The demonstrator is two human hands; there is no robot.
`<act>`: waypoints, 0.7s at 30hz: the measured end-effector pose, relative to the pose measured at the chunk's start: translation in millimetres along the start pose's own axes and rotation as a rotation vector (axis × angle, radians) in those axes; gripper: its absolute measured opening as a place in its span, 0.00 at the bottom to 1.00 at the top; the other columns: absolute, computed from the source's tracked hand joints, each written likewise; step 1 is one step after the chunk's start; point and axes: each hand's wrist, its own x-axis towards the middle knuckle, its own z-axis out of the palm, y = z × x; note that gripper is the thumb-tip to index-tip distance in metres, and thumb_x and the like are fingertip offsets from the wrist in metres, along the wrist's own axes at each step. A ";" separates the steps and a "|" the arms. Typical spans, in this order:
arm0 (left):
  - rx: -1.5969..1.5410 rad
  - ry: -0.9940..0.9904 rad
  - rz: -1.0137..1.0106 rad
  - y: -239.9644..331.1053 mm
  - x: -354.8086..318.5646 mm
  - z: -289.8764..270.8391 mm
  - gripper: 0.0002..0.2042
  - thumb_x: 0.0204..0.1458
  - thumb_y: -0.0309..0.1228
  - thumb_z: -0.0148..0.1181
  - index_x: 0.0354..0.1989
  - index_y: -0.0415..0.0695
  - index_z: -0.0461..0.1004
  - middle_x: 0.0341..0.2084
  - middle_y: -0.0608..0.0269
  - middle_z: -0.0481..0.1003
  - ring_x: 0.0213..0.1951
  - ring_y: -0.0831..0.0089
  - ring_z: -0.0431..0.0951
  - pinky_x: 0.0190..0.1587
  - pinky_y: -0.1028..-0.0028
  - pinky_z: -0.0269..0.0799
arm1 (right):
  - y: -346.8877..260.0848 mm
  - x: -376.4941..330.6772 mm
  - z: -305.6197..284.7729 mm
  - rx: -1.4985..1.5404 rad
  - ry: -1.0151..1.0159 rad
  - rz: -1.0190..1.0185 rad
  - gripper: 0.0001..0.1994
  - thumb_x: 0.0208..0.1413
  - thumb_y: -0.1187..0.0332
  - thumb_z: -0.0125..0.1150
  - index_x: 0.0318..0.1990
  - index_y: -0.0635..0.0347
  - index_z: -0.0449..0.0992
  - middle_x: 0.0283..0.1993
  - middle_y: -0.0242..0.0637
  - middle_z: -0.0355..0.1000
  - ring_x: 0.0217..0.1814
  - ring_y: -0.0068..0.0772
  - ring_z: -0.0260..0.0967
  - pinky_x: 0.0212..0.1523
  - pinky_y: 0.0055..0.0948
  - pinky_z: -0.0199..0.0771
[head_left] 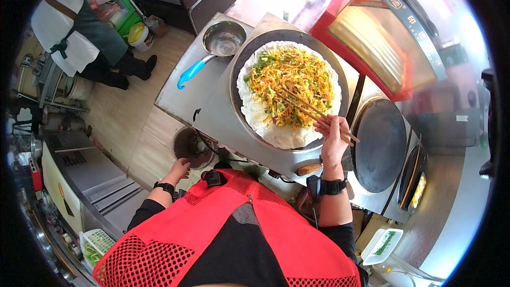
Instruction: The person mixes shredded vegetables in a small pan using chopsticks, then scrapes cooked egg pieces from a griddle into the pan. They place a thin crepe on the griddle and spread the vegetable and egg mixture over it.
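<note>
Crepe (276,133) lies flat on the round griddle (239,74), covering nearly all of it, and the griddle sits in the steel table (212,106) straight ahead of you. A heap of shredded filling (289,85), orange, yellow and green, covers the middle and far part of the crepe; the near rim is bare white.

By the look of it you are at the spreading step: your right hand (333,138) has its fingers closed on a pair of chopsticks (305,107), tips down in the near-right part of the filling. The next move likely calls for light, shallow strokes that push the shreds out evenly without tearing the thin sheet under them.

Your left hand (179,169) hangs low beside the table's near-left corner, over a bin (186,146); the fingers look loosely curled and hold nothing that shows.

Room is tight on the right: a second, dark griddle (380,146) sits just beside your wrist, and a red-framed case (372,48) rises behind it. On the left, a pan (223,40) with a blue handle stands just off the griddle's rim. The table's near edge runs close under your forearm.
</note>
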 end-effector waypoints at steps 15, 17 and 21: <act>0.004 -0.004 0.041 1.2 8.0 9.5 0.21 0.57 0.34 0.55 0.59 0.44 0.65 0.37 0.57 0.76 0.23 0.69 0.75 0.25 0.66 0.78 | 4.5 -3.5 18.3 0.071 -0.157 0.081 0.11 0.67 0.65 0.51 0.42 0.66 0.73 0.37 0.48 0.77 0.33 0.38 0.79 0.35 0.32 0.82; -0.006 -0.023 0.014 -0.4 8.6 5.6 0.21 0.57 0.34 0.55 0.59 0.45 0.64 0.34 0.58 0.76 0.22 0.70 0.74 0.24 0.66 0.77 | -0.9 -5.2 9.9 0.060 -0.154 0.103 0.11 0.66 0.65 0.51 0.42 0.66 0.73 0.37 0.48 0.78 0.34 0.38 0.79 0.34 0.32 0.81; -0.050 0.039 0.036 -3.4 1.3 6.2 0.22 0.57 0.34 0.54 0.59 0.45 0.64 0.29 0.59 0.74 0.21 0.70 0.72 0.24 0.66 0.76 | 1.1 -11.1 -46.2 0.100 -0.030 0.083 0.12 0.67 0.64 0.50 0.41 0.65 0.72 0.37 0.48 0.78 0.33 0.37 0.79 0.32 0.29 0.81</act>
